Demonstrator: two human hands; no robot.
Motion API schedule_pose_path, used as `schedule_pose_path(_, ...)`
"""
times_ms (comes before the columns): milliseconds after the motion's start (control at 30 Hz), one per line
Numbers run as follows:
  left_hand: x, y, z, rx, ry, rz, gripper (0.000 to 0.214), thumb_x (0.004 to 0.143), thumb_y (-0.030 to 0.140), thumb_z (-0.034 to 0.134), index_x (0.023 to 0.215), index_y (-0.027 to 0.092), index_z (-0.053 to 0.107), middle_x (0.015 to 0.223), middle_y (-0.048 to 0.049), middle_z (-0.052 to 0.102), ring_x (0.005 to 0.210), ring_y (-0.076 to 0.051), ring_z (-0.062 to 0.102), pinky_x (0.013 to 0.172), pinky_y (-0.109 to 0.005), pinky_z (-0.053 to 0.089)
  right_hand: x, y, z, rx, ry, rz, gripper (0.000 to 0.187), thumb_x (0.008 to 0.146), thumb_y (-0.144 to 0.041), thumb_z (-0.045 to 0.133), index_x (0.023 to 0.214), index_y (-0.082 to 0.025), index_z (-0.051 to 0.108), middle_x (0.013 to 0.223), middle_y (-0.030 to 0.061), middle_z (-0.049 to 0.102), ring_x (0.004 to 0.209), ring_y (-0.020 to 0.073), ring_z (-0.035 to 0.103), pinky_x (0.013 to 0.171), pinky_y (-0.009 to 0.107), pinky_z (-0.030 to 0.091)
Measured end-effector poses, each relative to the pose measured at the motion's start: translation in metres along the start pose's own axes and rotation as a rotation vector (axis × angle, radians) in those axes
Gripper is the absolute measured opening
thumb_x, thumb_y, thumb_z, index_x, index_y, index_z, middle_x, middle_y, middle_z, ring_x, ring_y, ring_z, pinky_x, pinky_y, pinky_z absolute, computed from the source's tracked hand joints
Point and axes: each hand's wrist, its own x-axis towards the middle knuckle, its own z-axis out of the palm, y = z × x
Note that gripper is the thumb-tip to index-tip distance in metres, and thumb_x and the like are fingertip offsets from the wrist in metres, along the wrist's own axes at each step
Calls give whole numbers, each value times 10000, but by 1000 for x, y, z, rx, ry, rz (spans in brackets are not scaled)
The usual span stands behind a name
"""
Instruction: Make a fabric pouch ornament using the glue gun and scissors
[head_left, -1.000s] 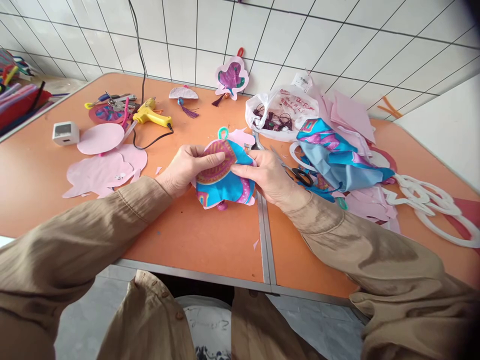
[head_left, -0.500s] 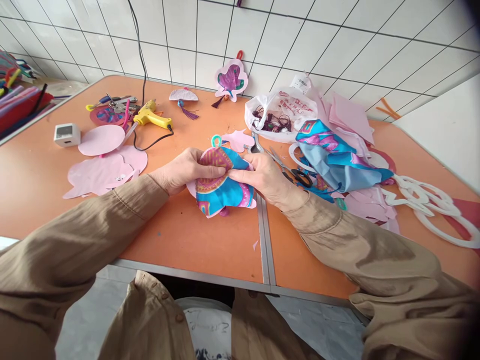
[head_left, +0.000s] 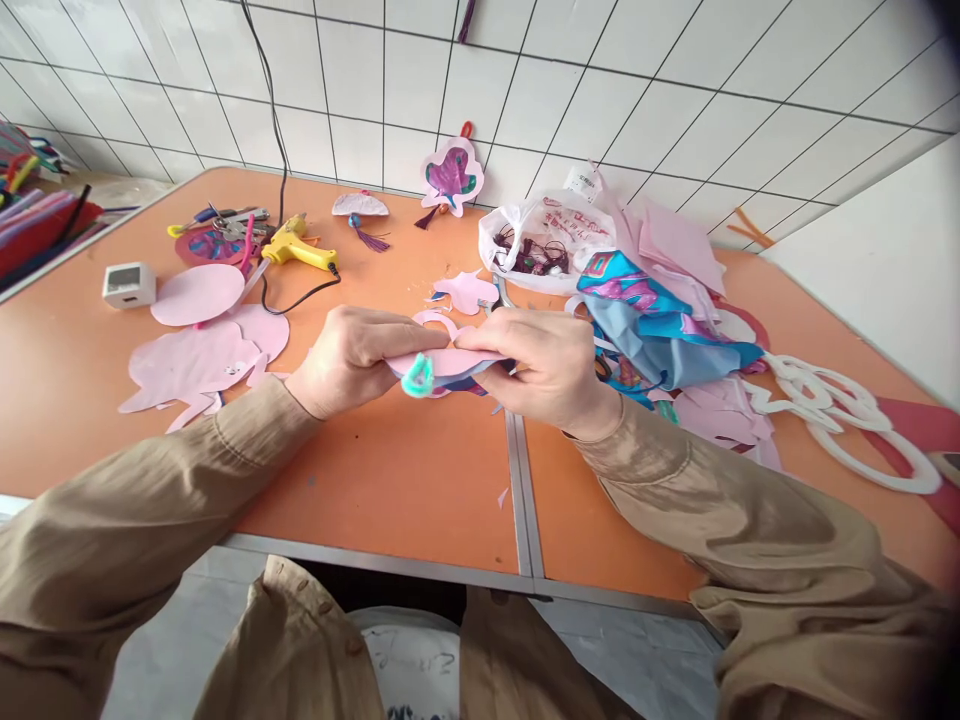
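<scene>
Pinching the pink craft piece (head_left: 466, 363) at opposite sides, left hand (head_left: 346, 358) and right hand (head_left: 553, 368) hold it above the table (head_left: 420, 490).

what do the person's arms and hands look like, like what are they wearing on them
The left hand and the right hand are both bare, with no gloves. The left sleeve and the right sleeve are plain khaki brown, long, loose and creased, each with a line of stitching near the wrist. No cables or printed markings show on them.
</scene>
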Motion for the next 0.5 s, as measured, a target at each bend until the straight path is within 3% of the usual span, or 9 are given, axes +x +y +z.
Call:
schedule_pose_path(133, -6, -4, -5, 234, 16, 207, 208, 1014, 281, 588, 1067, 238, 784, 1013, -89, 828, 828, -164, 772, 728, -231, 562, -2, 4, 0, -116, 36, -163, 110, 968, -187, 610, 919, -201, 707, 779, 37, 755, 663, 150, 677, 597, 273, 541)
schedule_pose_path(267, -7, -6, -5, 272, -8, 188, 201, 1004, 342, 614, 1041, 244, 786, 995, -78, 825, 845, -161, 771, 758, -224, 555, -7, 8, 1, -126, -20, -155, 169, 993, -235, 577, 921, -218, 730, 790, 36, 755, 696, 169, 679, 629, 302, 549)
schedule_pose_path(400, -3, 4, -4, 80, -27, -113, 209, 923, 428, 685, 866, 275, 815, 918, -76, 810, 814, -187, 745, 768, -258, 541, -6, 3, 0, 55, -198, 156, 185, 958, -356, 627, 857, -267, 753, 857, 39, 760, 793, 199, 696, 740, 350, 563)
schedule_pose_path(500, 0, 10, 0, -300, -6, -498, 137, 767, 384, 845, 784, 250, 820, 768, -56, 762, 716, -189, 684, 694, -261, 504, 0, -5, -1, 208, -238, 397, 166, 933, -351, 636, 841, -276, 753, 852, 37, 746, 769, 198, 663, 759, 364, 542)
